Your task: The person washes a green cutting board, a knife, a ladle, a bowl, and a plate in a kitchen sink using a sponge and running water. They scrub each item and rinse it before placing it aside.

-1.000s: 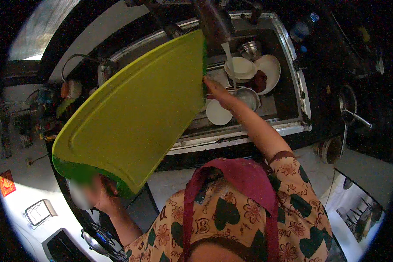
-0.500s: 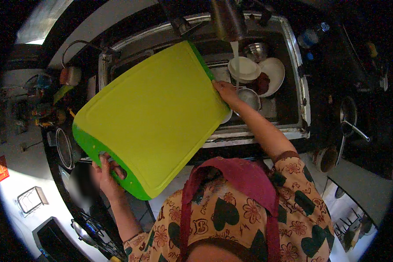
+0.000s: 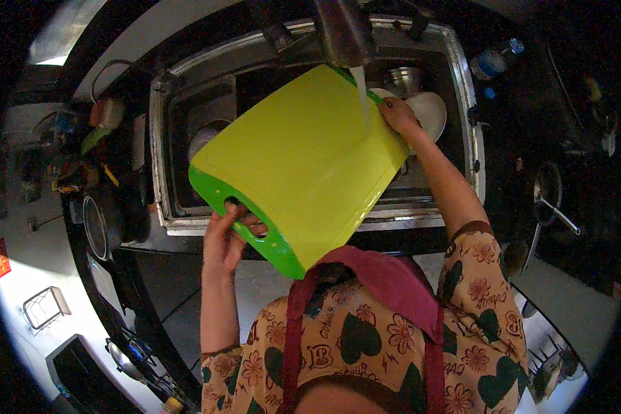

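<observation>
Cutting board [image 3: 300,162], yellow, green-ended: held over the sink [image 3: 157,148], handle end crossing its near edge. Left hand [image 3: 224,234]: gripping that end. Right hand [image 3: 400,119]: gripping opposite end. Water [image 3: 358,84]: falling onto board. Metal bowl [image 3: 405,79]: near sink's far right corner.

Maroon apron [image 3: 397,279], tan shirt [image 3: 386,362], green hearts [image 3: 361,338], reddish flowers [image 3: 401,334], brown-edged sleeves [image 3: 477,265]
</observation>
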`<state>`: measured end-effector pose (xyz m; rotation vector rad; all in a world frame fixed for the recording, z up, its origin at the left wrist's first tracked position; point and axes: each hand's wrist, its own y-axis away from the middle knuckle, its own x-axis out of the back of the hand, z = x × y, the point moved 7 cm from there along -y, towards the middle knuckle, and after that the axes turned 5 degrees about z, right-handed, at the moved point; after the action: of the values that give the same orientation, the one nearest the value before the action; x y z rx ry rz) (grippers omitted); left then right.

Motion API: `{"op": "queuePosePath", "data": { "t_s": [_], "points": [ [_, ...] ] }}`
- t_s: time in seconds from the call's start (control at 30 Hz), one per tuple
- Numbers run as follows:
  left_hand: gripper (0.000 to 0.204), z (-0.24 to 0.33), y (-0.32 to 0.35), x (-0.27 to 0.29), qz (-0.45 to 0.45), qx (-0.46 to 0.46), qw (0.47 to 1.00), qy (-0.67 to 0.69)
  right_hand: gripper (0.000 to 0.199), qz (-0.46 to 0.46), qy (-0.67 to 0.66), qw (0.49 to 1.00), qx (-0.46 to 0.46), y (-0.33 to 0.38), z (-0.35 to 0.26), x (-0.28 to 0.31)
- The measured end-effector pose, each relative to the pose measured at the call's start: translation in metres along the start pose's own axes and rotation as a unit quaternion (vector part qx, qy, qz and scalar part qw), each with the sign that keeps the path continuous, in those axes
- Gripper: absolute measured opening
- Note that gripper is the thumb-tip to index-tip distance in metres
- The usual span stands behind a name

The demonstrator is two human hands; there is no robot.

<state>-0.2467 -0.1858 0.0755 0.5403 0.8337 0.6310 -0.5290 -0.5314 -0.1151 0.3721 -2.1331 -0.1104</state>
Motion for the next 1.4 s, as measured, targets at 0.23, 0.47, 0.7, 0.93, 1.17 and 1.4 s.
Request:
{"op": "queuePosePath", "data": {
  "t_s": [0.23,0.47,0.7,0.93,1.17,1.4],
  "points": [
    [0.015,-0.04,-0.01,-0.042,-0.001,-0.003,0.997,0.077,0.047,-0.059,0.029,0.98,0.187,0.044,-0.075,-0.02],
    [0.01,-0.036,-0.024,-0.037,0.019,-0.017,1.0,0.007,0.065,-0.179,-0.104,0.877,0.434,0.169,-0.224,-0.009],
    [0.01,-0.02,-0.024,-0.061,-0.029,-0.053,0.998,-0.019,0.061,-0.137,-0.061,0.942,0.3,-0.001,-0.112,-0.081],
    [0.02,-0.028,-0.041,-0.021,0.045,-0.029,0.998,0.027,0.052,-0.063,-0.016,0.937,0.344,0.089,-0.115,-0.03],
    [0.02,-0.018,-0.018,0.014,0.085,-0.05,0.991,0.087,0.038,0.014,0.032,0.963,0.266,0.079,-0.082,0.022],
    [0.013,-0.034,-0.027,0.018,0.001,-0.055,0.993,0.107,0.041,0.03,0.342,0.922,0.179,0.037,0.043,0.001]
  ]
}}
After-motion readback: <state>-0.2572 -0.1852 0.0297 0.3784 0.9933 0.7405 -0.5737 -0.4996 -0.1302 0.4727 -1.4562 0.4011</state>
